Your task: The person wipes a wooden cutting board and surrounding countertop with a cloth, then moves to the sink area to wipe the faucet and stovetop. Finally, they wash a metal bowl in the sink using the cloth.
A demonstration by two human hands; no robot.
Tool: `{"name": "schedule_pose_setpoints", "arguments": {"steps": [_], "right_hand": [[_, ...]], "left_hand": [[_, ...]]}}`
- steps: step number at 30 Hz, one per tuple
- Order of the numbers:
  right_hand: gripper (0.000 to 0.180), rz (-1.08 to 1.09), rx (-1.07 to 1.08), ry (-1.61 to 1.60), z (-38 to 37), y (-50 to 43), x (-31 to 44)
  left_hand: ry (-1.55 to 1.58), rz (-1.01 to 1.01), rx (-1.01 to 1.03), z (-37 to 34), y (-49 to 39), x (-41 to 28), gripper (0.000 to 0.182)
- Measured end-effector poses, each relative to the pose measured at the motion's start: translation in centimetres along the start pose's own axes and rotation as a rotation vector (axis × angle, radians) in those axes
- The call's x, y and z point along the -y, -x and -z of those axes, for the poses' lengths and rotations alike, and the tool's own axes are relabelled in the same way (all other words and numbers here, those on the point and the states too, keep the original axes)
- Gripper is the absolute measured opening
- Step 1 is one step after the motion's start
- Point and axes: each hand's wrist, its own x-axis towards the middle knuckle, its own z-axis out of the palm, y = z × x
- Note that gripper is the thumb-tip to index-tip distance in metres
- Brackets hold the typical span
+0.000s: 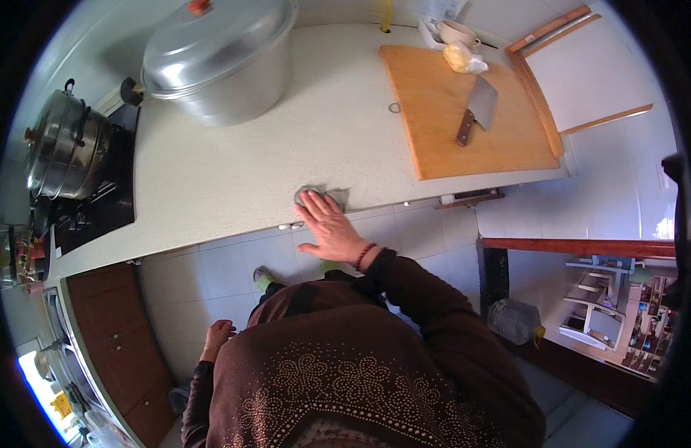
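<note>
My right hand lies palm down at the front edge of the pale countertop. Its fingers press on a crumpled grey cloth, partly hidden under them; the thumb sticks out to the left. My left hand hangs low by my left side, away from the counter, its fingers loosely bent. I see nothing in it, but its palm is hidden. To the right of the cloth, a wooden cutting board carries a cleaver with a brown handle.
A large lidded aluminium pot stands at the back left. Stacked steamer pots sit on the black gas stove. A yellow-and-white bag rests on the board beside a cream cup. On the floor at right lies a large plastic bottle.
</note>
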Motion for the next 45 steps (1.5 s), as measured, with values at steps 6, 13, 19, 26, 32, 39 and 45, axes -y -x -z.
{"name": "schedule_pose_setpoints", "arguments": {"steps": [6, 13, 19, 26, 32, 39, 45], "right_hand": [[0.082, -0.575, -0.095, 0.289, 3.9, 1.8, -9.7], [0.093, -0.975, -0.172, 0.234, 4.5, -5.4, -13.1], [0.102, -0.735, -0.061, 0.229, -0.6, -13.5, -6.5], [0.102, -0.449, 0.053, 0.250, -6.1, -20.3, 4.0], [0.101, -0.225, 0.096, 0.182, -10.7, -26.2, 12.6], [0.101, 0.016, 0.217, 0.053, -15.7, -30.8, 21.5], [0.100, 0.242, 0.244, 0.045, -19.5, -31.6, 28.2]], "left_hand": [[0.066, -0.050, -0.048, 5.0, 1.2, -0.1, 0.032], [0.235, 0.068, -0.113, 11.7, 1.1, 3.9, 0.029], [0.315, 0.072, -0.094, 14.2, 0.7, 7.3, 0.030], [0.330, 0.090, -0.099, 15.8, -0.2, 9.2, 0.031], [0.479, 0.107, -0.145, 17.6, -0.1, 13.0, 0.033], [0.532, 0.120, -0.137, 17.9, 1.3, 17.9, 0.032], [0.578, 0.158, -0.165, 17.9, 3.0, 19.0, 0.030]]}}
